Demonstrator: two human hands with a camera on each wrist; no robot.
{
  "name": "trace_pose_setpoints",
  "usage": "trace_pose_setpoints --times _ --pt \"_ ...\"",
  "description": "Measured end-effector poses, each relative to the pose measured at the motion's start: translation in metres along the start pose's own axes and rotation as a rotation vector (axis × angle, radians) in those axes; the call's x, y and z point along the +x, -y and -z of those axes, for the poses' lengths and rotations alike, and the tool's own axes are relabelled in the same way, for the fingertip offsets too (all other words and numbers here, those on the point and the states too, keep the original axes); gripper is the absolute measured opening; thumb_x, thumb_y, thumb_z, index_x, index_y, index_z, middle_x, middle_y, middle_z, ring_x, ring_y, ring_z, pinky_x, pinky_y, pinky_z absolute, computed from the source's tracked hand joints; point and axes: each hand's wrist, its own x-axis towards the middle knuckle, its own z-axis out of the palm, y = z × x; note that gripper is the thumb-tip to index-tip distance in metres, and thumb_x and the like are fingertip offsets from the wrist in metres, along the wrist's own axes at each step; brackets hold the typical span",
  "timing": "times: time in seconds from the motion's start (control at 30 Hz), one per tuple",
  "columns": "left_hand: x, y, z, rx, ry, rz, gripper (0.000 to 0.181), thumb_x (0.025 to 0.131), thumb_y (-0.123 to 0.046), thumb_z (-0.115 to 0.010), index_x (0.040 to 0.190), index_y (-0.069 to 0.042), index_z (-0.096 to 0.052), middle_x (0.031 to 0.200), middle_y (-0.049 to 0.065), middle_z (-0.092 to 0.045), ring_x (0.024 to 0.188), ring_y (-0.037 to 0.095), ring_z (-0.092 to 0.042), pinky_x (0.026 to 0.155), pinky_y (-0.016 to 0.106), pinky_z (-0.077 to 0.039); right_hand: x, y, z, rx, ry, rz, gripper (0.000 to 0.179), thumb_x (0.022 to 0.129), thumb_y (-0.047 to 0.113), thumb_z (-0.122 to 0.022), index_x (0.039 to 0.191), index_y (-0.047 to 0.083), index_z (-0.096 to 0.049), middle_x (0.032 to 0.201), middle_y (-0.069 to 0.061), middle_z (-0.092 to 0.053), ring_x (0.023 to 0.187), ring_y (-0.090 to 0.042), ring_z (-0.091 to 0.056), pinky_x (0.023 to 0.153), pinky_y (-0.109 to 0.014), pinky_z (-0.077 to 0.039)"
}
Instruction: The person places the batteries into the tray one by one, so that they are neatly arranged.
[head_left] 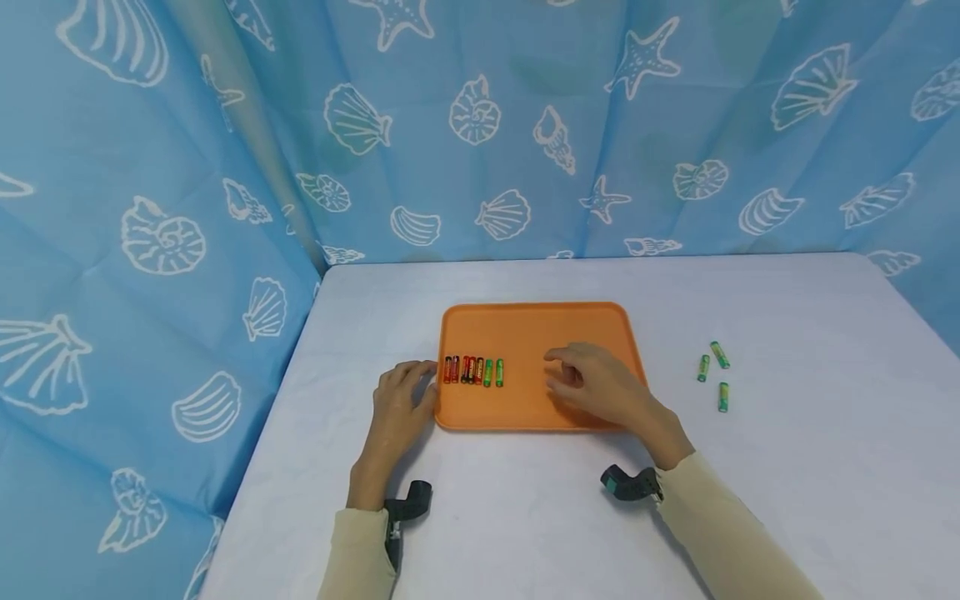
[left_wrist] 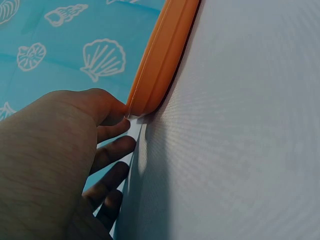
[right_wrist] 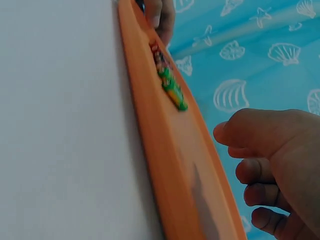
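Note:
An orange tray (head_left: pixel 536 333) lies on the white table. On its left half stands a row of small batteries: several red-and-black ones (head_left: pixel 472 370) and two green ones (head_left: pixel 499 372). At the tray's left edge is my left hand (head_left: pixel 397 412), thumb and index fingertips touching the rim (left_wrist: pixel 150 75), its other fingers loosely bent. Over the tray's right half hovers my right hand (head_left: pixel 596 383), fingers loosely curved and apart, holding nothing. In the right wrist view, the green batteries (right_wrist: pixel 172 90) lie beyond the right fingertips.
Three loose green batteries (head_left: pixel 703 367) lie on the white tabletop (head_left: pixel 810 467) to the right of the tray. A blue curtain (head_left: pixel 450 167) with white shell prints hangs behind and to the left. Each wrist carries a small black camera mount (head_left: pixel 630 483).

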Motion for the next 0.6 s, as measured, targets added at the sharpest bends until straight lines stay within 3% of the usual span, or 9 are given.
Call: trace_pose_setpoints --times 0.4,0.6 --pt "-0.001 -0.001 -0.002 -0.019 0.018 0.019 0.037 0.101 -0.024 -0.057 0.137 -0.015 -0.060 0.139 0.008 -0.052 0.135 0.032 -0.036 0.112 0.053 -0.023 -0.064 -0.040 0.031 -0.053 -0.034 -0.111 0.030 0.089 0.016 -0.076 0.116 0.003 -0.070 0.080 0.004 -0.056 0.073 -0.014 -0.048 0.064 -0.031 -0.044" --pt "-0.001 -0.003 -0.002 -0.011 0.026 0.042 0.037 0.101 -0.025 -0.056 0.137 -0.016 -0.060 0.139 0.006 -0.051 0.137 0.030 -0.034 0.113 0.052 -0.022 -0.092 -0.052 0.047 -0.072 -0.045 -0.240 0.034 0.090 0.019 -0.075 0.120 0.005 -0.068 0.080 0.005 -0.052 0.077 -0.015 -0.047 0.068 -0.034 -0.044"
